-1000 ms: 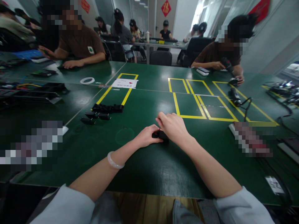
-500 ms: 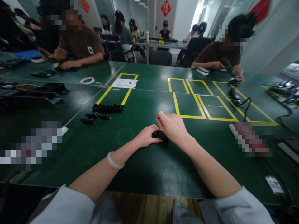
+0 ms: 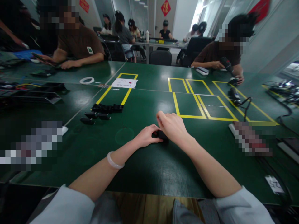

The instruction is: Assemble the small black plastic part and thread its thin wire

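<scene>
A small black part [image 3: 159, 135] rests on the green table [image 3: 144, 165] in front of me. My left hand [image 3: 146, 136] grips its left side with closed fingers. Above and to the right of the part, my right hand [image 3: 173, 126] curls over it, fingers bent and touching its top; most of the part is hidden under both hands. A pale bangle [image 3: 113, 162] sits on my left wrist.
Several black parts [image 3: 102, 111] lie to the left by a yellow taped rectangle [image 3: 118, 87] holding a white paper [image 3: 124, 83]. More yellow taped boxes [image 3: 201, 99] lie to the right. A black tool with cable [image 3: 234, 97] and seated people ring the far side.
My hands stay on the small black part with hardly any motion. The person at the far left has shifted an arm a little.
</scene>
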The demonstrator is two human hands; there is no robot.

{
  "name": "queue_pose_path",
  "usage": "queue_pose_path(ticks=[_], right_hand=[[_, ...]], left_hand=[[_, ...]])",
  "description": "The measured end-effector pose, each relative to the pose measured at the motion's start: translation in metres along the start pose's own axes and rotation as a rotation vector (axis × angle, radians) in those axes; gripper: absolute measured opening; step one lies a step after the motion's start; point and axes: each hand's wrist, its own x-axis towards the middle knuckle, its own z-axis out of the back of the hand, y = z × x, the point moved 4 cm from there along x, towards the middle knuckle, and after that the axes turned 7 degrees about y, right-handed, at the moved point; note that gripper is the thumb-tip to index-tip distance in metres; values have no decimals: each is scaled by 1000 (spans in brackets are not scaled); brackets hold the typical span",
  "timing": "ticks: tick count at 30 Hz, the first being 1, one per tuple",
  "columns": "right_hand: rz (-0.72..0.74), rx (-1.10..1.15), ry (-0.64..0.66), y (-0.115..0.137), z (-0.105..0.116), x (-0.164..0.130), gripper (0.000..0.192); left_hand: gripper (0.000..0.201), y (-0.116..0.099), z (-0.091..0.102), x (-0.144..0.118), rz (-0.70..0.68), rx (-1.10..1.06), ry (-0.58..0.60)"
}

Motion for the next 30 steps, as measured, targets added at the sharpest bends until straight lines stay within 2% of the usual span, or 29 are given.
queue_pose_path(ticks=[5, 10, 14, 21, 26, 30], right_hand=[[-4, 18, 0, 0, -1, 0, 18], [20, -7, -15, 1, -1, 1, 25], [14, 2, -14, 1, -1, 1, 19], [36, 26, -26, 2, 2, -1, 16], [77, 0, -33, 3, 1, -1, 24], [49, 12, -24, 2, 1, -1, 20]], left_hand=[[39, 0, 0, 0, -1, 1, 14], [41, 1, -1, -1, -5, 4, 10], [43, 1, -1, -1, 13, -7, 12], [33, -2, 1, -1, -12, -23, 7], [37, -2, 1, 0, 20, -7, 9], [39, -1, 1, 0, 17, -9, 3]])
